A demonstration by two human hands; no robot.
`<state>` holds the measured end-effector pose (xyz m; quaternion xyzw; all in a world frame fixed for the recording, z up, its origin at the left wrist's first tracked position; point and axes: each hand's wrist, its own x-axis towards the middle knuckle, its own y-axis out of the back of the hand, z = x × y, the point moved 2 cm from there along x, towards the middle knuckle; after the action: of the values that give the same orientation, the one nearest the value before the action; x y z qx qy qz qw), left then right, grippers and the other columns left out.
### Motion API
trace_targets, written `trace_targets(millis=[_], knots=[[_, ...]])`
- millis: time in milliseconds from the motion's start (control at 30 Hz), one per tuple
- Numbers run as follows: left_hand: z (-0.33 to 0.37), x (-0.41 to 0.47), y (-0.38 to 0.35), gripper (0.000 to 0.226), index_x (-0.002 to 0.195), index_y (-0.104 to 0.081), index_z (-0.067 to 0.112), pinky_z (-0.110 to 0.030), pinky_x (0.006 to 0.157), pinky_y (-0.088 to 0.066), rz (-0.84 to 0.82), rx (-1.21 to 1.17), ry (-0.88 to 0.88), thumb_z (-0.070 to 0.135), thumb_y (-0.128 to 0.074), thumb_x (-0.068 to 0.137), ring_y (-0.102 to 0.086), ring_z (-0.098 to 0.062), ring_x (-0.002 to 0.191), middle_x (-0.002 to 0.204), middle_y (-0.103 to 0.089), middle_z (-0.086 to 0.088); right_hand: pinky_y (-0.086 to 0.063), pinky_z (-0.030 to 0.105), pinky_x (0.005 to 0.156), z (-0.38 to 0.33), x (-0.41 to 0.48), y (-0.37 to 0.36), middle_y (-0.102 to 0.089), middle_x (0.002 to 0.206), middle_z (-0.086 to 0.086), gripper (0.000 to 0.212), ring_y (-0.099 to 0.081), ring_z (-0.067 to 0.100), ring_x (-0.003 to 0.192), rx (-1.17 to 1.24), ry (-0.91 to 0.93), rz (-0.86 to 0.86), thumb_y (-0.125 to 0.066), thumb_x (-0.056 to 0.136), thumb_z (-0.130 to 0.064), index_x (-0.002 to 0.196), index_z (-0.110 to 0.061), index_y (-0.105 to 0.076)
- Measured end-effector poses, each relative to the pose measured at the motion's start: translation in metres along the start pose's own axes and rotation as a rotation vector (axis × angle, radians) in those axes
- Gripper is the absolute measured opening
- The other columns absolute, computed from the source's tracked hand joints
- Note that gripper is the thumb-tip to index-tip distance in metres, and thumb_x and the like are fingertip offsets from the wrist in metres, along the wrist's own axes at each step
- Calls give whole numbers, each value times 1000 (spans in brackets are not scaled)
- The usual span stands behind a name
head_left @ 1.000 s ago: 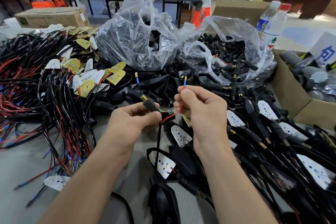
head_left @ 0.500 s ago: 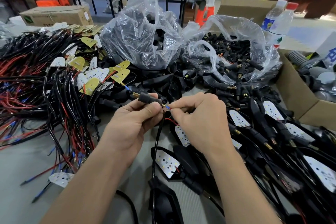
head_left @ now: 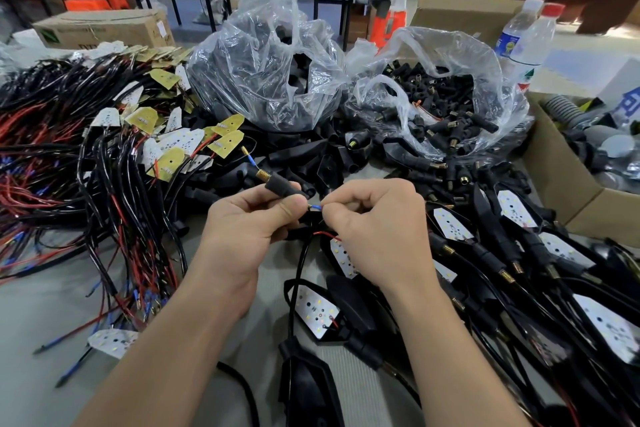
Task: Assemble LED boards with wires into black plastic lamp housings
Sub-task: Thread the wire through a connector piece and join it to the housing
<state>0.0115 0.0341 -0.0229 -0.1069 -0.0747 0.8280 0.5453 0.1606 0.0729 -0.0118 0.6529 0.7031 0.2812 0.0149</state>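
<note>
My left hand [head_left: 247, 230] grips a black plastic stem [head_left: 282, 186] with a brass threaded tip, tilted up to the left. A blue-tipped wire [head_left: 248, 155] sticks out of that tip. My right hand [head_left: 372, 225] pinches a second wire's blue end [head_left: 316, 207] right at the stem's near opening. A red wire [head_left: 327, 235] runs under my right hand; its far end is hidden. A black wire [head_left: 300, 267] drops from my hands toward a white LED board [head_left: 317, 312] seated in a black housing.
Red and black wires with loose LED boards [head_left: 110, 163] are heaped at left. Two clear bags [head_left: 266, 76] [head_left: 440, 107] of black parts stand behind. Assembled lamps [head_left: 519, 253] are piled on the right beside a cardboard box [head_left: 568, 184]. Water bottles [head_left: 524, 42] stand at far right.
My right hand came down from holding the blue wire end upright and brought it to the stem's near opening. The left hand tilted the stem, and a blue tip now protrudes from the brass end.
</note>
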Motion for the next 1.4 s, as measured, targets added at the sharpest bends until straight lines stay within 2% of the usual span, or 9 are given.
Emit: trace_targets(millis=[167, 333, 667, 833, 967, 1033, 1100, 1233, 1400], knots=[[-2, 1, -1, 14, 73, -82, 26, -14, 59, -50, -7, 28, -20, 19, -81, 61, -60, -4, 57, 67, -69, 5, -40, 17, 61, 1, -1, -2, -63, 53, -6, 22, -52, 6, 47, -2, -44, 43, -69, 76, -13, 75, -34, -75], [-2, 1, 0, 13, 74, -82, 24, -15, 59, -52, -23, 15, -11, 12, -80, 70, -61, -4, 58, 68, -70, 5, -41, 12, 53, 2, -1, -1, -65, 53, -9, 19, -57, 4, 47, 33, -101, 40, -70, 76, -14, 68, -29, -76], [3, -2, -1, 16, 72, -82, 26, -15, 57, -51, -80, 15, -37, 25, -80, 56, -62, -6, 56, 65, -70, 1, -42, 15, 51, 2, -2, -2, -69, 55, -4, 15, -57, 2, 47, 156, -145, -100, -71, 77, -17, 67, -26, -77], [3, -1, 2, 26, 76, -83, 24, -23, 65, -55, -69, -16, -40, 29, -82, 50, -65, -13, 63, 71, -73, -2, -61, 40, 65, -2, -3, -9, -71, 58, 0, 4, -69, 25, 58, 238, -139, -37, -74, 76, -25, 79, -27, -77], [5, 2, 4, 10, 68, -82, 24, -14, 53, -49, -45, -94, 26, 23, -78, 59, -61, -6, 56, 64, -69, 2, -60, 46, 73, -3, 0, -4, -75, 67, -2, 12, -72, 20, 67, 252, -133, -78, -72, 80, -38, 78, -29, -78], [5, 1, 4, 12, 68, -82, 25, -13, 53, -49, -38, -95, 22, 25, -78, 57, -61, -5, 55, 62, -68, 1, -59, 52, 73, -1, 0, -1, -73, 66, 3, 11, -70, 31, 70, 223, -145, -80, -72, 79, -34, 74, -26, -77], [3, 0, 3, 14, 69, -82, 24, -13, 54, -49, -41, -92, 18, 25, -79, 56, -61, -5, 55, 63, -68, 1, -59, 53, 72, -1, 0, -2, -72, 64, 7, 9, -68, 37, 71, 209, -136, -82, -72, 79, -27, 72, -24, -77], [-2, -4, -3, 16, 73, -82, 22, -16, 58, -51, -107, -103, 42, 21, -78, 58, -63, -7, 59, 69, -71, 1, -52, 37, 59, -3, -1, -5, -68, 60, 8, 11, -64, 33, 63, 134, -75, -69, -71, 78, -29, 70, -25, -76], [0, 0, -1, 6, 68, -81, 20, -14, 56, -50, -84, -183, 65, 19, -76, 63, -63, -6, 58, 68, -71, 1, -54, 53, 70, -4, -1, -3, -70, 76, 21, 28, -63, 38, 69, 237, -131, -98, -67, 86, -41, 75, -18, -78]])
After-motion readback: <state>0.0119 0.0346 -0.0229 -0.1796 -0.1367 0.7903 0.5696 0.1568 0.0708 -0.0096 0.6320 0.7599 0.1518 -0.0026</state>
